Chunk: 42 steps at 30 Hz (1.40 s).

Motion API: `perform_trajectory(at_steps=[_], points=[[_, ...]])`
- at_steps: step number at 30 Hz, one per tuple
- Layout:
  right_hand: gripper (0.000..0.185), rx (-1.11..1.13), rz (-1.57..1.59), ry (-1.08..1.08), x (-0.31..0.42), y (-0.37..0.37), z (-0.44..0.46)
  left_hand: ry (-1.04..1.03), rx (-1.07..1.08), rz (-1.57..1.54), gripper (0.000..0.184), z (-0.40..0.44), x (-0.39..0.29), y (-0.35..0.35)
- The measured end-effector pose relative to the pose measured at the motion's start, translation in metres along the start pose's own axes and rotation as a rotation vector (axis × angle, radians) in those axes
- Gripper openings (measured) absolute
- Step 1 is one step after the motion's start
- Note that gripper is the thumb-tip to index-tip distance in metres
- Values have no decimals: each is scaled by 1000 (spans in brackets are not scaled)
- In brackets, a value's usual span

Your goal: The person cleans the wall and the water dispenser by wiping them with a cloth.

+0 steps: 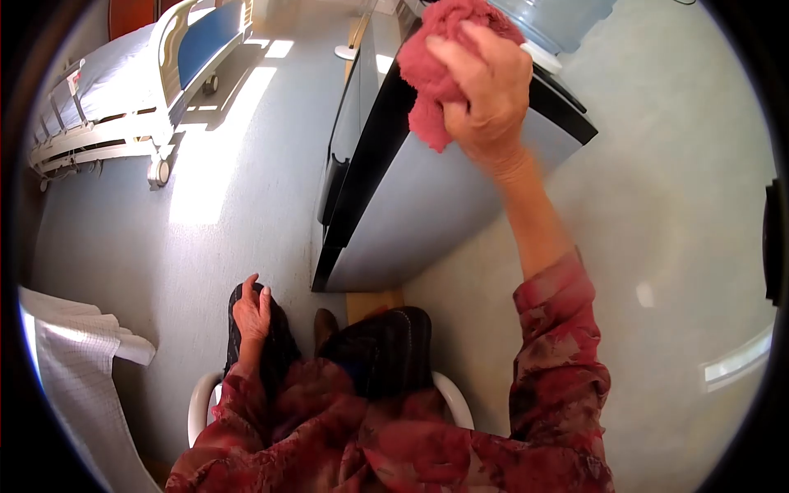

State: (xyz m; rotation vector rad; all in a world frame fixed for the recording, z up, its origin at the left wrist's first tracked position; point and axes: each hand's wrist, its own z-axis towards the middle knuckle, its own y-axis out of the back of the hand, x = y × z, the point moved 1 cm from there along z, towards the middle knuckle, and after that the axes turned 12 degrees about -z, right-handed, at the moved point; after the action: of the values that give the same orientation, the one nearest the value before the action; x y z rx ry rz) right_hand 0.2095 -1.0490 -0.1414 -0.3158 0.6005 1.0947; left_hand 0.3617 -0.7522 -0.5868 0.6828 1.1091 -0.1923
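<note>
My right hand (491, 103) is closed around a crumpled pink-red cloth (427, 123), high in the view. The cloth lies against the upper edge of a grey and black water dispenser (444, 197), whose blue-tinted water bottle (567, 20) shows just behind my hand. Part of the dispenser's top is hidden by the cloth and hand. Down at the left, my left hand (251, 316) rests on my knee, on the dark trousers (283, 341). Its fingers are extended and hold nothing.
A bed (123, 90) on casters stands at the upper left, with a blue end panel (201, 49). White fabric (74, 361) hangs at the lower left. I sit in a white chair (452, 401). A pale wall (657, 205) rises at my right.
</note>
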Motion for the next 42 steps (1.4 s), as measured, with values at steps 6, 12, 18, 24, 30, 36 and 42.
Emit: perform_trajectory(at_steps=[6, 12, 18, 24, 30, 36, 42], points=[[34, 223, 2, 9, 79, 9, -97, 16, 7, -14, 48, 2, 1, 1], [32, 414, 69, -37, 162, 17, -201, 1, 15, -12, 47, 3, 3, -2], [21, 792, 287, 34, 218, 35, -303, 14, 23, -20, 49, 5, 7, -4], [15, 870, 276, -281, 188, 63, -260, 16, 7, -31, 49, 6, 9, -5], [41, 410, -122, -230, 38, 70, -140, -7, 26, -63, 52, 3, 8, -14], [64, 139, -215, -451, 23, 55, -132, 67, 69, -21, 52, 5, -6, -7], [42, 435, -80, -501, 149, 52, -254, 54, 71, -22, 51, 6, -2, -8]])
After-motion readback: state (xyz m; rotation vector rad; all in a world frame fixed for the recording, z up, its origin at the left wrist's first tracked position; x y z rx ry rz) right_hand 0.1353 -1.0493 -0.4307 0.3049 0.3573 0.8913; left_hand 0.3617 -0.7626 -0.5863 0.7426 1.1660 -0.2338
